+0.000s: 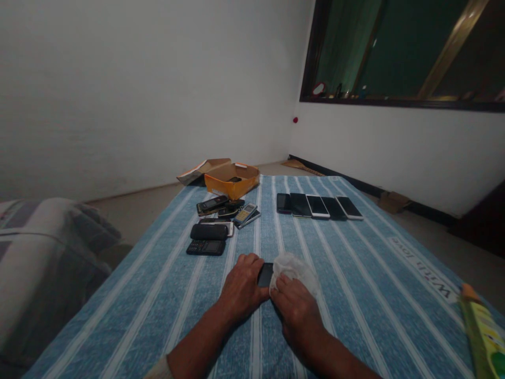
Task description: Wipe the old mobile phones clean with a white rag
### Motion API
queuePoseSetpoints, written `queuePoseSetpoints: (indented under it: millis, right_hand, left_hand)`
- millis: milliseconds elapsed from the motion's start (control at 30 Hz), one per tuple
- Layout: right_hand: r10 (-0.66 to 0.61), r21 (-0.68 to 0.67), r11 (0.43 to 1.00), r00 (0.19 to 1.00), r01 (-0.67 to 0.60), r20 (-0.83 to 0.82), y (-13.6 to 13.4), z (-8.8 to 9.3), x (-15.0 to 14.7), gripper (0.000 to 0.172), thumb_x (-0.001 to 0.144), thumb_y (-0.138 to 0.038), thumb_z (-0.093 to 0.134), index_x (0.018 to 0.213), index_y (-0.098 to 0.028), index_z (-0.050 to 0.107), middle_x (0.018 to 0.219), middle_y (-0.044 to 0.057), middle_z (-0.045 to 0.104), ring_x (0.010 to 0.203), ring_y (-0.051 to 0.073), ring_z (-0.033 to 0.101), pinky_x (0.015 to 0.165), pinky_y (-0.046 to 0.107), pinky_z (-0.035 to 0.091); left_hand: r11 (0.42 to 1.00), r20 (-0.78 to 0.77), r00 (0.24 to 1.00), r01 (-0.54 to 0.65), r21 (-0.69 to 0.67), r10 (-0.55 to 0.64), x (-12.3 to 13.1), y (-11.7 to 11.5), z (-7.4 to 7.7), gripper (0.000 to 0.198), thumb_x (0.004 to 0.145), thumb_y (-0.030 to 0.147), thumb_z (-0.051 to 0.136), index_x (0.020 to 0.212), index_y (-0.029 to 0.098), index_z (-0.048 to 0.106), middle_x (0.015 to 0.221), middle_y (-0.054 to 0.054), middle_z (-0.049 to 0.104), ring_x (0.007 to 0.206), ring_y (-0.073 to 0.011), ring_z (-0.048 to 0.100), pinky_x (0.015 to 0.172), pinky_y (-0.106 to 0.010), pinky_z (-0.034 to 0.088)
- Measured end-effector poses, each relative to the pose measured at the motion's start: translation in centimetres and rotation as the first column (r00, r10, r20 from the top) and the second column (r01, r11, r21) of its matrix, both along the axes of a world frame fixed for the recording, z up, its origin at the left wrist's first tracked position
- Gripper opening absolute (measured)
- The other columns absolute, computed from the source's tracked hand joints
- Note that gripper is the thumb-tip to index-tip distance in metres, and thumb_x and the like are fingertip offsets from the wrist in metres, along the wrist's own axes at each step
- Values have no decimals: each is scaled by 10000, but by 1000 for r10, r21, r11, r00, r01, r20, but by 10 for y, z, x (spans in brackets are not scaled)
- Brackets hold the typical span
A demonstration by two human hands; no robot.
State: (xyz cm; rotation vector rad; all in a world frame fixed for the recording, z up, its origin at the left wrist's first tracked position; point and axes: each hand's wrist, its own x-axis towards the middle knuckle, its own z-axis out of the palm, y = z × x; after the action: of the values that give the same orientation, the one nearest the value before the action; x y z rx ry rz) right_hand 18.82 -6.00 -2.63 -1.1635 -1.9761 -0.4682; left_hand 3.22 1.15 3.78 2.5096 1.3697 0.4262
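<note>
Near the middle of the striped cloth, my left hand (243, 281) is closed around the left side of a small dark mobile phone (265, 275). My right hand (295, 305) grips a crumpled white tissue (298, 269), pressed against the phone's right side. Part of the phone is hidden beneath the tissue and fingers. Ahead and to the left lies a group of old phones: a dark keypad phone (205, 247), a black case-like item (209, 231) and a silver keypad phone (245, 213). To the right, several smartphones (316, 207) lie side by side in a row.
An open orange cardboard box (226, 185) with a dark item inside stands at the far left of the blue striped cloth (323, 252). A yellow-green bottle (483, 329) lies at the right edge. Grey fabric (47, 263) is bunched on the left.
</note>
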Motion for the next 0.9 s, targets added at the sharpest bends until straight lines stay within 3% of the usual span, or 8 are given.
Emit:
queuePoseSetpoints:
  millis: [133, 300, 567, 767, 900]
  right_hand:
    - [12, -25, 1000, 999, -13, -45, 3, 1, -8, 396, 776, 1, 404, 1034, -161, 656, 1018, 108, 732, 1032, 240, 666, 942, 430, 498]
    - [29, 83, 996, 999, -26, -33, 1, 5, -5, 376, 801, 4, 387, 1012, -149, 658, 988, 118, 734, 1002, 237, 674, 882, 383, 531]
    - [89, -90, 990, 981, -106, -171, 7, 19, -23, 300, 863, -41, 367, 853, -177, 634, 769, 70, 691, 759, 184, 669, 787, 317, 553]
    - [57, 50, 997, 998, -57, -5, 2, 2, -14, 333, 847, -23, 396, 1023, -133, 656, 997, 152, 721, 993, 237, 675, 889, 389, 546]
    - [67, 82, 994, 997, -70, 41, -1, -4, -4, 296, 864, -27, 432, 1026, -115, 663, 1024, 173, 718, 1044, 257, 668, 894, 406, 548]
  left_hand:
    - [1000, -18, 1000, -10, -16, 9, -1, 1, -1, 252, 756, 304, 669, 984, 201, 633, 1036, -70, 605, 996, -272, 518, 867, -374, 451]
    - [1000, 1, 1000, 0, 8, 0, -1, 0, 1, 241, 781, 340, 653, 961, 183, 630, 1022, -81, 607, 974, -271, 517, 862, -375, 455]
    - [1000, -18, 1000, -10, -14, 9, 0, -1, 1, 230, 787, 144, 560, 1008, 189, 610, 1055, -85, 601, 998, -259, 510, 879, -366, 448]
    - [1000, 3, 1000, -11, -4, 11, -1, 0, -2, 210, 762, 211, 623, 971, 198, 616, 1031, -74, 600, 992, -262, 514, 884, -369, 453]
    - [1000, 18, 1000, -14, 20, 14, -1, -1, -1, 214, 768, 296, 654, 950, 187, 625, 1020, -83, 603, 988, -275, 520, 878, -375, 457]
